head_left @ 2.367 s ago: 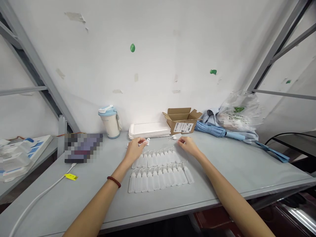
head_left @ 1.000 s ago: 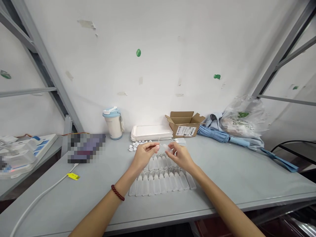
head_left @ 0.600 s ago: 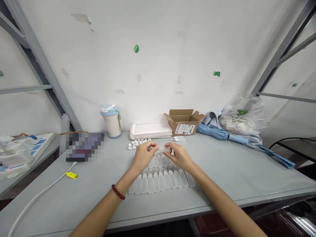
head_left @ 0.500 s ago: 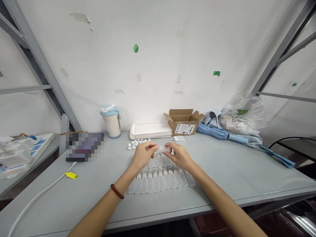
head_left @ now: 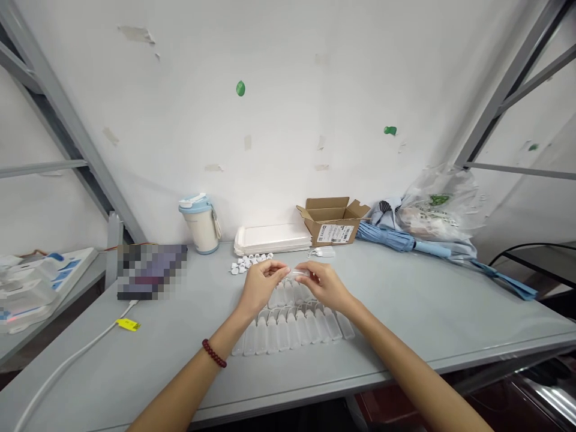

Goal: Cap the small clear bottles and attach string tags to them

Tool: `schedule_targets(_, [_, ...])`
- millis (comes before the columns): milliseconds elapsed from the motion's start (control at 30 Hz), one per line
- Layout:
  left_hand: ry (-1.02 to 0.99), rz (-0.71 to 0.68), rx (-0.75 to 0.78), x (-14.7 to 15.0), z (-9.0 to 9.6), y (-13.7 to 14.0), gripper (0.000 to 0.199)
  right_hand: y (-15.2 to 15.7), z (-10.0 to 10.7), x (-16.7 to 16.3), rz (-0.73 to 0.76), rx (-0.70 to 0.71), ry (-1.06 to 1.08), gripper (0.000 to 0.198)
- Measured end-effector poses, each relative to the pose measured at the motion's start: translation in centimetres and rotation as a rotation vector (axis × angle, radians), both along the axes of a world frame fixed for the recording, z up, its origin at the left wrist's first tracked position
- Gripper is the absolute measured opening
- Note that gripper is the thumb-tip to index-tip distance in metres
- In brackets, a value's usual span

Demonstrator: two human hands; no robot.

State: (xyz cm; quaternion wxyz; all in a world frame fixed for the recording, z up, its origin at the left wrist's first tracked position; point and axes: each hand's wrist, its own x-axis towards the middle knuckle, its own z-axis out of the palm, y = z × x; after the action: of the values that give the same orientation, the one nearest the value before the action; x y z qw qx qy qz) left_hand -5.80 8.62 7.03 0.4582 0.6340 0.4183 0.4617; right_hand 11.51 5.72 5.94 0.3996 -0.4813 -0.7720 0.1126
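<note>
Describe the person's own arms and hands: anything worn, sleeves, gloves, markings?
Left hand: no glove; a bracelet of round, dark red beads circles the wrist. Right hand: no glove, nothing on the wrist. Left forearm and right forearm: no sleeve in view, no markings I can make out. Fingers too small to judge for rings.

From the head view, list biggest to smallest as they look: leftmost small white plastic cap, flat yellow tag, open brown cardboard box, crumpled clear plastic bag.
Crumpled clear plastic bag
Brown cardboard box
Yellow tag
White plastic cap
</note>
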Motion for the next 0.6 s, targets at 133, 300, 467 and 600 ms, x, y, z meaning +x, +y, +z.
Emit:
schedule_targets(133, [-0.061,-0.019,0.011,0.00,-0.16,0.11,0.026,-0.28,0.80,-0.06,0.045,-0.186,0.197,0.026])
schedule_targets(300, [-0.080,0.000,0.029,0.17,-0.26,-0.10,0.026,-0.31,1.07,-0.08,0.077,-0.286,0.309,0.031])
schedule_targets(467, [0.046,-0.055,0.022,0.11,0.16,-0.32,0.029,-0.21,0.95,-0.28,0.044,-0.287,0.363,0.035])
schedule_targets(600, [0.132,-0.138,0.071,-0.13,0.45,-0.32,0.036,-0.19,0.81,-0.43,0.059,-0.283,0.401,0.036])
